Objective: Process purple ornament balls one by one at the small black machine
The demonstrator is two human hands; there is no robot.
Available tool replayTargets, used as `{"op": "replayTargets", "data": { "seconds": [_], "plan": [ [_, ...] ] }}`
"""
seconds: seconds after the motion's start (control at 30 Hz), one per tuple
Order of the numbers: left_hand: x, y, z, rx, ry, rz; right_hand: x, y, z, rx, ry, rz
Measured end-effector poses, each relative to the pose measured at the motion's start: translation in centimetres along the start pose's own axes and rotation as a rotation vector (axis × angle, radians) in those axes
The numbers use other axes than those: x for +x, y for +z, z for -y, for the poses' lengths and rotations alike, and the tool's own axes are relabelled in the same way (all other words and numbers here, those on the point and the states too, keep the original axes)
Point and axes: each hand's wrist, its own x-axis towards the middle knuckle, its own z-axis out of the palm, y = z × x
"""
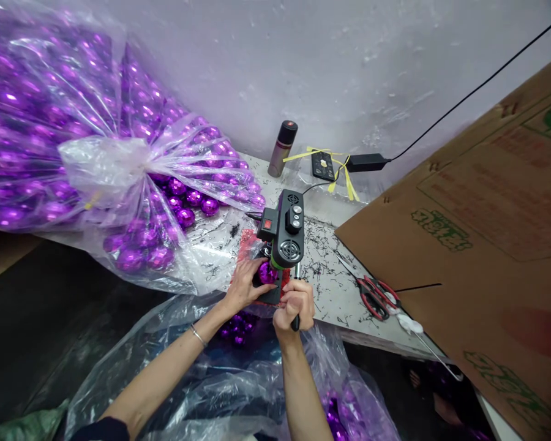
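Note:
A shiny purple bauble [267, 272] sits under the head of a small black bench drill press [290, 223], between the thumb and fingers of my left hand [248, 283]. That hand is closed round the bauble from the left, over the machine's dark base [270, 296]. My right hand [295, 305] is wrapped round the black-tipped lever [296, 323] at the machine's right side. Where the tool meets the bauble is hidden by the drill head. Red material [247, 245] lies beneath the base.
Bulging clear bags of purple baubles [50, 92] fill the left. Behind stand a spray can [283, 149], a phone-like black item [322, 165] and a power adapter [366, 162]. Red-handled scissors [377, 297] lie by a cardboard box [477, 245]. Dark shavings litter the table [324, 294]. An open plastic bag [202, 373] hangs below.

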Motion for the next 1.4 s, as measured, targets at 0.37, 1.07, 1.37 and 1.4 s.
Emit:
{"op": "replayTargets", "data": {
  "seconds": [0.37,1.07,1.37,1.4],
  "plan": [
    [0.1,0.3,0.4,-0.009,0.008,-0.009,-0.3,0.2,-0.7,0.047,-0.035,-0.002],
    [0.2,0.2,0.7,-0.063,0.042,-0.018,4.7,-0.4,1.8,0.023,0.081,0.053],
    [-3.9,-3.7,0.2,0.019,0.133,-0.036,3.8,-0.8,2.3,0.062,0.149,0.097],
    [-2.4,-3.9,0.6,0.025,0.094,-0.078,3.4,-0.7,2.2,0.061,0.139,0.086]
  ]
}}
